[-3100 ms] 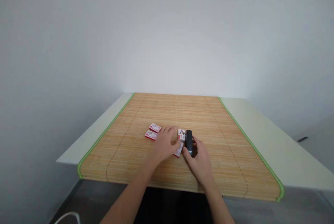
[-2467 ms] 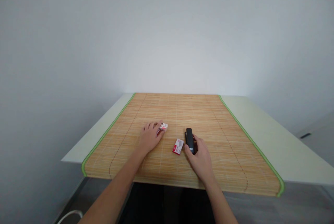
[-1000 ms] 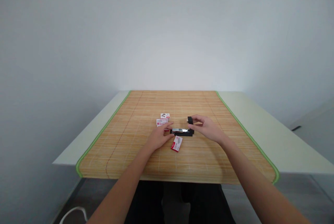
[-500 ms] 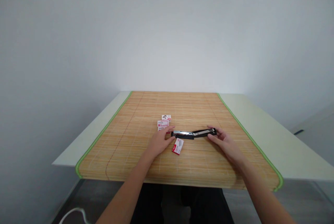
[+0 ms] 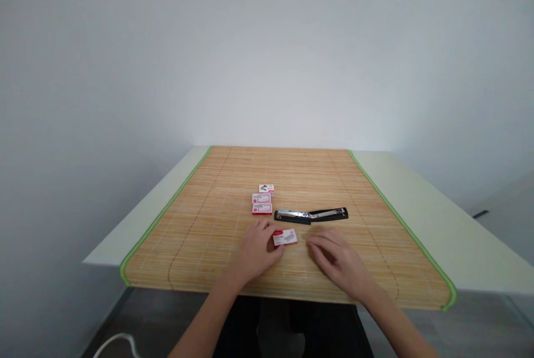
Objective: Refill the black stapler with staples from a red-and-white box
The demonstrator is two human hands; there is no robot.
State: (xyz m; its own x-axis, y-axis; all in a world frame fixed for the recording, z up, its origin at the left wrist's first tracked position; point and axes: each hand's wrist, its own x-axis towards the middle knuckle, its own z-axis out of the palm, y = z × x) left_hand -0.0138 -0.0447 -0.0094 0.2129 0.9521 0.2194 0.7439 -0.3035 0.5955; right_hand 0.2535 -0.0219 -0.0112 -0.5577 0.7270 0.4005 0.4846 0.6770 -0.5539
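Observation:
My left hand (image 5: pixel 261 249) grips the left end of a small white and red staple box (image 5: pixel 287 237), thumb on the near side and fingers on the far side. To the right of that box is my right hand (image 5: pixel 337 260), fingers curled in and thumb tip near them, with nothing visible in it. It is apart from the box. Beyond both hands a black stapler (image 5: pixel 311 215) lies opened out on the mat, its silver metal rail showing. Neither hand touches it.
Three more white and red boxes, a near one (image 5: pixel 262 209), a middle one (image 5: pixel 261 198) and a far one (image 5: pixel 266 188), lie left of the stapler. A bamboo mat (image 5: pixel 208 235) with green edging covers the middle of the white table (image 5: pixel 417 197). A wall (image 5: pixel 267 69) stands behind.
Both hands have left the stapler, which now lies flat on the mat. My left hand has taken hold of the staple box, now turned more sideways. My right hand has moved left and nearer.

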